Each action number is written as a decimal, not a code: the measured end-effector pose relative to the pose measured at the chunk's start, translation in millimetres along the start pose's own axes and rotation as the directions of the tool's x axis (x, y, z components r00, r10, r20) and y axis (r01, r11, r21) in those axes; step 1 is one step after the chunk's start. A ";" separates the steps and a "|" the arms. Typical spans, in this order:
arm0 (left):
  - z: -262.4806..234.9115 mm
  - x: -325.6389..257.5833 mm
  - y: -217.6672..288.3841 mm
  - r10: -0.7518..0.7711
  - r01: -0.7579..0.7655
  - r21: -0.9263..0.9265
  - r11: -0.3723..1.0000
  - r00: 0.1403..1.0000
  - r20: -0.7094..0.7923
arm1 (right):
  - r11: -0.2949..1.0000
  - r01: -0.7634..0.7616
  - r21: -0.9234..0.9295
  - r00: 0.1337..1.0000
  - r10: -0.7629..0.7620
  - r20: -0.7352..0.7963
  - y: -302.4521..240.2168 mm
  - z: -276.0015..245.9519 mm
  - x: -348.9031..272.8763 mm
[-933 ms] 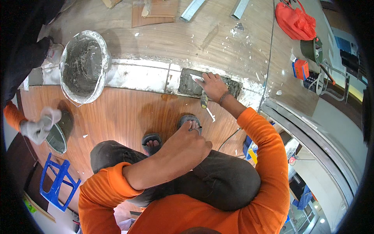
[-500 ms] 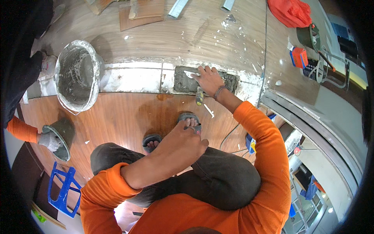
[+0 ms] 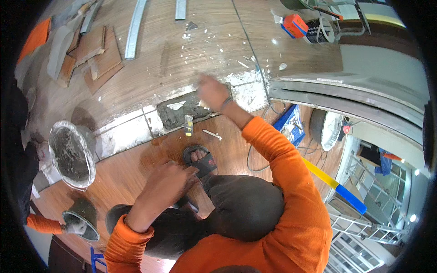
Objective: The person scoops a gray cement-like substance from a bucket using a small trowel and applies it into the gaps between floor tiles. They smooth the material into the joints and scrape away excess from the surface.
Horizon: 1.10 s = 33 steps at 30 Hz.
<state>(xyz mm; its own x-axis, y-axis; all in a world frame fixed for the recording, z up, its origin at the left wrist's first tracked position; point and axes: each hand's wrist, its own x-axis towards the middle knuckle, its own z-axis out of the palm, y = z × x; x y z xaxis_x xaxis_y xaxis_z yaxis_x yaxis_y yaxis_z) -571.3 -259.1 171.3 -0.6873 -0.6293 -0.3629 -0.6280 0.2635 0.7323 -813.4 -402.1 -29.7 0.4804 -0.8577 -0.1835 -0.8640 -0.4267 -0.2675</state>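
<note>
Squatting on a wooden floor [image 3: 136,168], the person wears orange sleeves and dark trousers, with one sandalled foot [image 3: 199,160] planted ahead of the knees.

Right hand [image 3: 211,92]: extended forward over a rectangular patch of grey mortar [image 3: 182,111] set in a pale strip that divides the reddish boards from the greyer boards beyond. The hand is motion-blurred; whether it is open or closed cannot be told, and no held object can be made out. It lies at the right end of the patch.

Left hand [image 3: 167,180]: lowered near the left knee, just beside the sandalled foot, fingers curled loosely inward. No gripped object is visible.

Adjacent items:
- A small clear bottle with yellow contents [image 3: 188,126] stands on the floor at the near edge of the mortar patch, between the patch and the foot.
- A thin white stick [image 3: 212,134] lies just right of the bottle.
- A round metal basin [image 3: 71,154] holding grey mortar sits at the left, well apart from both hands.
- Loose board offcuts [image 3: 95,50] and a metal strip [image 3: 135,28] lie on the far boards.
- An orange box [image 3: 295,25] rests at upper right.
</note>
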 end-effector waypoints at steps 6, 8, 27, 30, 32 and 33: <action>12.9 -4.7 -23.6 -0.129 0.130 -0.006 0.991 0.989 0.078 | 0.779 -0.582 -0.233 0.813 0.554 -0.179 241.4 -7.9 -3.5; 23.4 -4.8 -35.5 -0.102 0.104 -0.020 0.994 0.992 0.072 | 0.669 -0.612 -0.422 0.769 0.629 -0.115 309.8 -10.6 -11.8; -12.7 -34.7 -41.1 -0.314 0.311 0.063 0.948 0.948 0.058 | 0.612 -0.783 -0.114 0.611 0.722 -0.324 264.9 17.5 -32.6; -3.8 -18.5 -44.9 -0.236 0.235 0.029 0.972 0.970 0.049 | 0.777 -0.574 0.261 0.553 0.602 -0.576 185.4 40.1 -58.6; -6.9 -13.8 -38.6 -0.244 0.248 -0.039 0.968 0.965 0.091 | 0.772 -0.469 0.428 0.607 0.634 -0.479 112.5 27.9 -77.6; -10.4 -7.3 -33.8 -0.207 0.211 -0.027 0.977 0.972 0.111 | 0.742 -0.440 0.505 0.606 0.661 -0.443 91.2 31.1 -93.8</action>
<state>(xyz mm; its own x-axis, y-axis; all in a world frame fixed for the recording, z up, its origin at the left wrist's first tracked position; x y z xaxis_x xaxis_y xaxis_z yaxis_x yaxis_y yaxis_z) -541.3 -271.1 155.2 -0.5786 -0.5854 -0.5680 -0.7488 0.1051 0.6544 -932.5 -351.7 -66.3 -0.3467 -0.9287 0.1313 -0.7768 0.2058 -0.5952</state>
